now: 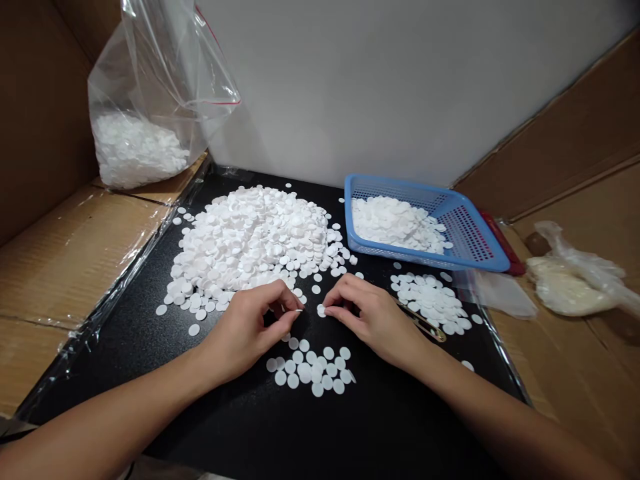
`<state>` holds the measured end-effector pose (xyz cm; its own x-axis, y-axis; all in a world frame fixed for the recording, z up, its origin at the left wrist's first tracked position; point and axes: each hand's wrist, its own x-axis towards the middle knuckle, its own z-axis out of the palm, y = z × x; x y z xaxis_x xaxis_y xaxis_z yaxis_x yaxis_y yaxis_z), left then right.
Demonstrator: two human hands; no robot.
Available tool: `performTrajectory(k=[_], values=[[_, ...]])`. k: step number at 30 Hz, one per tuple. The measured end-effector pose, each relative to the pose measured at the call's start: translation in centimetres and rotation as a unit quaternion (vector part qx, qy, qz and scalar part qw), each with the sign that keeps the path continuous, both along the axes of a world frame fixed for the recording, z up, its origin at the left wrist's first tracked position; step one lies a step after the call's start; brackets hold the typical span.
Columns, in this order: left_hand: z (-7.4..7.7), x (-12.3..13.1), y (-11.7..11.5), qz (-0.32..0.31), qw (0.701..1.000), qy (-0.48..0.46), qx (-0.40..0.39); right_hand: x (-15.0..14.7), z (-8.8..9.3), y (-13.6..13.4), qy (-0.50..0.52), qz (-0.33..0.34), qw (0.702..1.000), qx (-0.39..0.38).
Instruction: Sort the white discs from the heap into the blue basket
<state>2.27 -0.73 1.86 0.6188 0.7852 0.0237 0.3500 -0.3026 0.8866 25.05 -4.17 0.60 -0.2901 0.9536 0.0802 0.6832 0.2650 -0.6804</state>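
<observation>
Between thumb and forefinger my left hand (263,317) pinches a small white disc (299,310), seen edge-on. Just to its right, my right hand (367,310) has its thumb and forefinger closed on another white disc (321,310) near the black surface. A large heap of white discs (255,233) spreads behind my left hand. Closer to me, below both hands, lies a loose group of discs (313,367). Beside my right hand is a smaller pile of discs (430,300), with a brass-coloured metal tool (433,328) partly hidden by that hand.
A blue basket (480,257) with white discs stands at the back right, a red object (505,243) behind it. A clear bag of white pieces (140,150) sits back left. Another plastic bag (575,283) lies right. Cardboard (75,247) borders the black table (400,427).
</observation>
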Motion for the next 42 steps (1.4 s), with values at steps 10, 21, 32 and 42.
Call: performTrajectory(k=[10, 21, 32, 42], values=[[-0.4, 0.6, -0.5, 0.029, 0.935, -0.111, -0.335, 1.0, 1.8, -0.7, -0.039, 0.123, 0.989, -0.068], [-0.6, 0.4, -0.2, 0.059, 0.866, -0.175, -0.465, -0.2, 0.9, -0.9, -0.037, 0.062, 0.996, -0.05], [-0.5, 0.5, -0.2, 0.047, 0.874, -0.198, -0.442, -0.9, 0.9, -1.1, 0.125, -0.018, 0.983, -0.129], [-0.1, 0.2, -0.5, 0.046, 0.919, -0.184, -0.344, -1.4, -0.1, -3.9, -0.029, -0.02, 0.999, 0.041]])
